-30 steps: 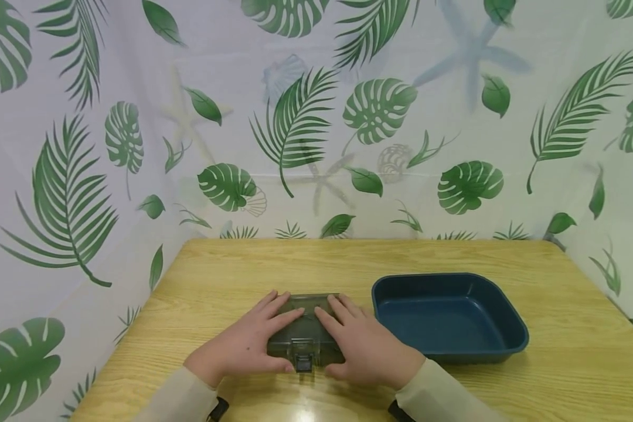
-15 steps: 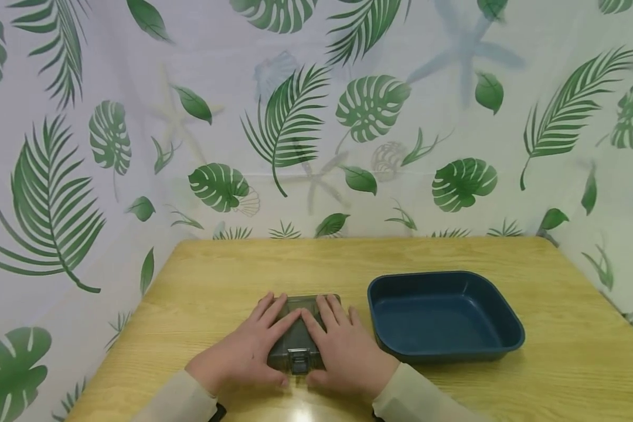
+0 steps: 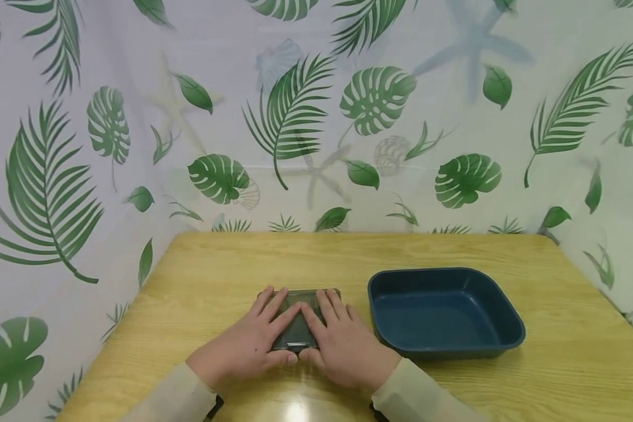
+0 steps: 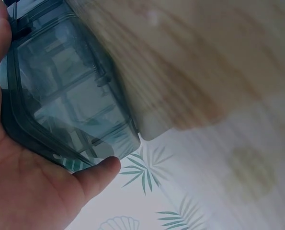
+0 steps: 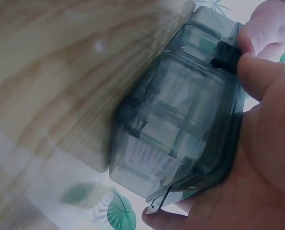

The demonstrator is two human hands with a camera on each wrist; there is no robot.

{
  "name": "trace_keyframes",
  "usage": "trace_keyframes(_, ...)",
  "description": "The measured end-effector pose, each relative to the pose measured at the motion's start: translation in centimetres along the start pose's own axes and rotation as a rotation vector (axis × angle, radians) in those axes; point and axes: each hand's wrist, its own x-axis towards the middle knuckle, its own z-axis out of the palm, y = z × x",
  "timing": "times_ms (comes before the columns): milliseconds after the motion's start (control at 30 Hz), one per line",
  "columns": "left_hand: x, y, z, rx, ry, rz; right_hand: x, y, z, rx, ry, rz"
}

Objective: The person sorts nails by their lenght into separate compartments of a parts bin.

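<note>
A smoky see-through plastic box (image 3: pixel 295 334) lies on the wooden table in the head view, lid down, between my two hands. My left hand (image 3: pixel 242 349) rests on the left of the lid with straight, spread fingers. Mirroring it, my right hand (image 3: pixel 350 351) lies over the right part. The index fingertips meet near the lid's middle. Both thumbs come together at the front latch (image 5: pixel 227 58). Through the box's wall (image 4: pixel 80 96), the left wrist view shows inner dividers. A printed white label (image 5: pixel 152 157) is on the box in the right wrist view.
A dark blue rectangular tub (image 3: pixel 445 354) stands to the right of the box, close to my right hand. The wooden table (image 3: pixel 216 258) reaches back to a white curtain (image 3: pixel 306 193) printed with green leaves, which also hangs at both sides.
Both thumbs have moved inward from beside the latch to meet at it. The latch, which stuck out at the front, is now mostly hidden. My right hand has shifted left over the lid.
</note>
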Motion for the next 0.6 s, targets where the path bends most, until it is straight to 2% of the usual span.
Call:
trace_keyframes(300,-0.04,0.16,0.14,-0.02,-0.027,0.0,-0.44,-0.45,0.29,0.012,0.014,0.031)
trace_keyframes(467,-0.46,-0.26,0.24,-0.068,-0.023,-0.023,-0.25,-0.69,0.38,0.026,0.019,0.023)
trace_keyframes(600,-0.59,-0.33,0.34,-0.109,0.003,-0.042,-0.27,-0.33,-0.01,0.082,-0.001,0.002)
